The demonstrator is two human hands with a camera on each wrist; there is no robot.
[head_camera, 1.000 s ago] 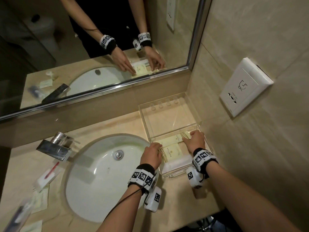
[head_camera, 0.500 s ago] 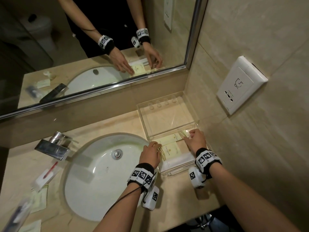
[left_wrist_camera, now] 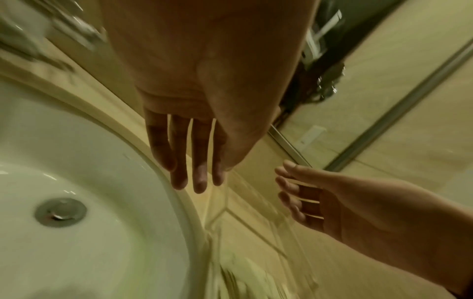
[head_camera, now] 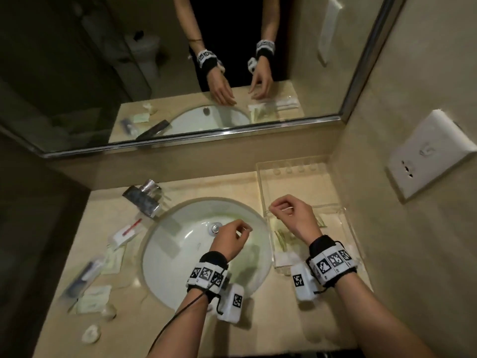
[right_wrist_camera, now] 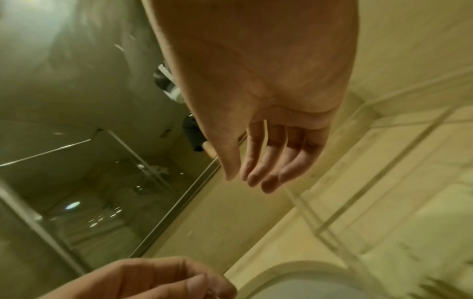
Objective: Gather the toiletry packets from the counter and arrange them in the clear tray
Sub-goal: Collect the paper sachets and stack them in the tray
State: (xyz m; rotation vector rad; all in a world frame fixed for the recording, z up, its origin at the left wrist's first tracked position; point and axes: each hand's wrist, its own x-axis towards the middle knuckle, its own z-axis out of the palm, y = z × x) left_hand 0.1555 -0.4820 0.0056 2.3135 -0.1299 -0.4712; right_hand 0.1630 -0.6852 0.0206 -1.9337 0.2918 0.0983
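Counter [head_camera: 258, 319] seen with sink [head_camera: 180, 254] at centre. Clear tray [head_camera: 346, 228] placed at right, against wall; packets [head_camera: 281, 239] laid in near section. More packets [head_camera: 93, 298] left scattered on counter, left of sink. Left hand [head_camera: 229, 239] held over sink, right hand [head_camera: 294, 215] over tray; both grips loose, nothing held.

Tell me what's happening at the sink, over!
Both hands empty: left hand over the sink, right hand above the tray. Some packets in tray; more packets on counter, left. Nothing blocking.
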